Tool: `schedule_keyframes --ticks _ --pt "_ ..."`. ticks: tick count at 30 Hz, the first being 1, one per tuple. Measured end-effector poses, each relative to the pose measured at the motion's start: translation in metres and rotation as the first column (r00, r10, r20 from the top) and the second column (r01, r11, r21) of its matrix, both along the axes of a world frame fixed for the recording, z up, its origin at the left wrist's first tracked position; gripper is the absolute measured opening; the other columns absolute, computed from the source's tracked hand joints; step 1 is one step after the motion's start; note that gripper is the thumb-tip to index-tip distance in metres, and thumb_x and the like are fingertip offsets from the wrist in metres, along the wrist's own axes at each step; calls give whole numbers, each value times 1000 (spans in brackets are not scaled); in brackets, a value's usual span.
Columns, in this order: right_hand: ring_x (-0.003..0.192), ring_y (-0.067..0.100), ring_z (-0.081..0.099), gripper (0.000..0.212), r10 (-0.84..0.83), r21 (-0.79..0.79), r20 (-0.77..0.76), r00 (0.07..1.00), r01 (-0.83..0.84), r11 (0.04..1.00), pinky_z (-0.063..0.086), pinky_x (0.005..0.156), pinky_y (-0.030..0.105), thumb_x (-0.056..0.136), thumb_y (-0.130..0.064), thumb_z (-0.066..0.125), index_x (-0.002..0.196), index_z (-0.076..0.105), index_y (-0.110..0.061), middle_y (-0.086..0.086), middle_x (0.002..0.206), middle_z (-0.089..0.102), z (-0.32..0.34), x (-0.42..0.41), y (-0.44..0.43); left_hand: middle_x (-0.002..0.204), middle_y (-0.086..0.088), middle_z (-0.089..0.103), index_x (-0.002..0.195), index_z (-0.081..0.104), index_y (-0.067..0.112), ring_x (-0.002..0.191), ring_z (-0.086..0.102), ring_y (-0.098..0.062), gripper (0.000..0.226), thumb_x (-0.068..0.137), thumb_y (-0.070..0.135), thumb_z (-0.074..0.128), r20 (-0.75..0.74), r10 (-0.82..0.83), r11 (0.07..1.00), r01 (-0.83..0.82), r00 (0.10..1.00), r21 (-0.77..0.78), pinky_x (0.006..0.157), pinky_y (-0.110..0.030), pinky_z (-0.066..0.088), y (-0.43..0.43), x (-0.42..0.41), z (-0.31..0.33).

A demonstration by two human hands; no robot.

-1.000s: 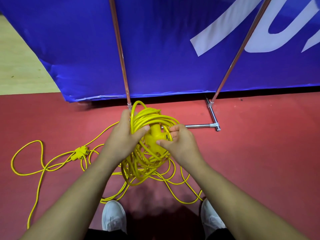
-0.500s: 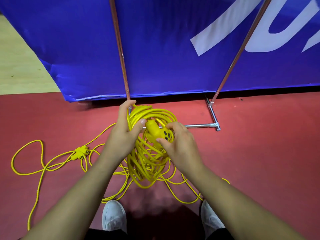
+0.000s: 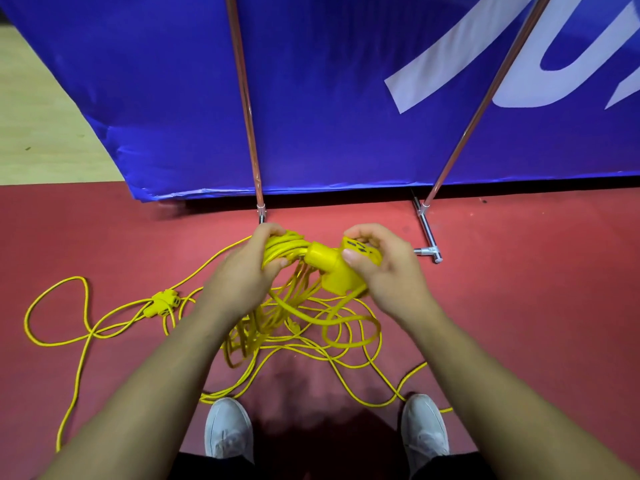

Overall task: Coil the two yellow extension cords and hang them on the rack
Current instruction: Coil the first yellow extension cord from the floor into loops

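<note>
Head view: A person standing on a red floor bundles a yellow extension cord. The left grip is wrapped round the gathered strands of the coiled cord, apparently to keep the loops from springing apart. At its 3 o'clock, the right grip has thumb and curled fingers clamped round the cord's socket block, probably to draw the end clear of the bundle for a finishing wrap. Slack loops hang under both hands, down to the floor between two white shoes. The loose cord lies uncoiled on the floor at 8 o'clock of the hands, with a pair of joined plugs midway along it. The rack, its two metal uprights rising at 12 o'clock before a blue banner, carries nothing yet.

Half a second earlier the coil hung as a round loop facing the camera, the socket block at its centre and the hands close together. Now the hands are spread apart, the bundle lies crosswise between them and the block sits out at the right. The floor cord has not shifted.
</note>
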State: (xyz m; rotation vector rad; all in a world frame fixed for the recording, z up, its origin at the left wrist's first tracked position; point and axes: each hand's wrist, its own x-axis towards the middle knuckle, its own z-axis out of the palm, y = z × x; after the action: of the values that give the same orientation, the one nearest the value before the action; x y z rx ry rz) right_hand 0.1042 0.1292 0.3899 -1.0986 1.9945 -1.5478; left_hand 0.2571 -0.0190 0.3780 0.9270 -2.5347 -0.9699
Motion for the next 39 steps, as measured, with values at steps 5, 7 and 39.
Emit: schedule_keyframes --ticks 5,7,39 --pt "84 9 63 25 46 -49 155 987 -39 998 55 67 24 77 -16 63 102 63 -21 1 95 65 19 -21 7 88 8 65 116 55 37 73 59 -10 37 83 24 69 -70 47 998 -44 996 44 71 -30 45 -21 5 9" --pt "98 12 62 32 49 -2 16 999 -49 999 52 86 31 79 -15 63 110 60 -21 1 102 65 20 -28 10 84 9 64 110 59 33 64 55 -1 32 84 19 69 -151 29 991 -9 988 136 68 -27 44 -23 6 13" --pt "62 22 54 6 -27 35 495 868 11 999 43 57 31 97 -15 55 99 60 -12 9 70 60 -7 21 -6 92 1 70 112 47 35 80 67 -9 68 58 42 88 -184 112 904 -23 977 427 73 -29 54 8 -5 14"
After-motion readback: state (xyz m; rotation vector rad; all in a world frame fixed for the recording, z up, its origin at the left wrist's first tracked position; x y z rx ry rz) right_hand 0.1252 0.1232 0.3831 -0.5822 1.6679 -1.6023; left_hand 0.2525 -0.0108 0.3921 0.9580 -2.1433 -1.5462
